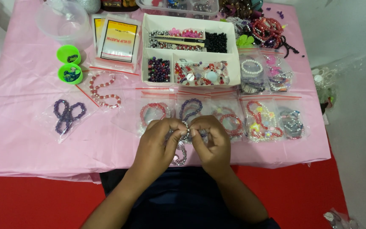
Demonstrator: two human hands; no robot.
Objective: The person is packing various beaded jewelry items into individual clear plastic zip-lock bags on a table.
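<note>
My left hand [159, 142] and my right hand [210, 142] meet at the near edge of the pink tablecloth [26, 127]. Both pinch a string of small grey and silver beads [185, 131] between thumbs and fingertips. The loose end of the string hangs down under my left hand [179, 157]. Just beyond my fingers lie clear bags with bead bracelets: a pink one [153, 111], a purple one [190, 108] and a red one [229, 121].
A white divided box [190, 51] holds sorted beads and a tool at the back. Two green cups [69, 63], a clear bowl [62, 19], packs of zip bags [117, 40], a purple bracelet bag [67, 114] and more bagged bracelets [272, 118] surround it. Red floor lies below.
</note>
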